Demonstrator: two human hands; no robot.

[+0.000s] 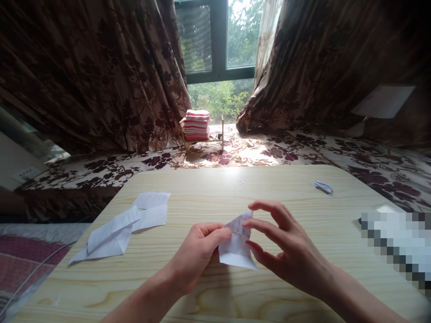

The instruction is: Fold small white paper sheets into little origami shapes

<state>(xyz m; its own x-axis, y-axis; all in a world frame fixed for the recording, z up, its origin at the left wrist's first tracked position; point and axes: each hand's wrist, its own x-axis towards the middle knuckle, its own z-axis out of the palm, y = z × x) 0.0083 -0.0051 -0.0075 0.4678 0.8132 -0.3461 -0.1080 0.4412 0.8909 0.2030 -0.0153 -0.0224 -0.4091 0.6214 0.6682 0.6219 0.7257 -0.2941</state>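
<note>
A small sheet of white paper point(235, 251) with a creased, folded upper part and some writing is held just above the wooden table. My left hand point(198, 251) pinches its left edge between thumb and fingers. At the paper's right edge, my right hand point(283, 242) has its fingers spread, the fingertips touching or very near the sheet; I cannot tell whether they press on it. To the left lie loose pieces of printed paper point(111, 233), some overlapping. A small folded paper piece point(323, 187) rests at the far right of the table.
The pale wooden table point(188, 193) stands before a cushioned window ledge with floral cloth point(276, 152). On the ledge, a small rack point(222, 134) holds a stack of pink and white cloths point(196, 125). A pixelated object point(397, 246) lies at the table's right edge. Tiny paper scraps point(240, 182) lie near the back.
</note>
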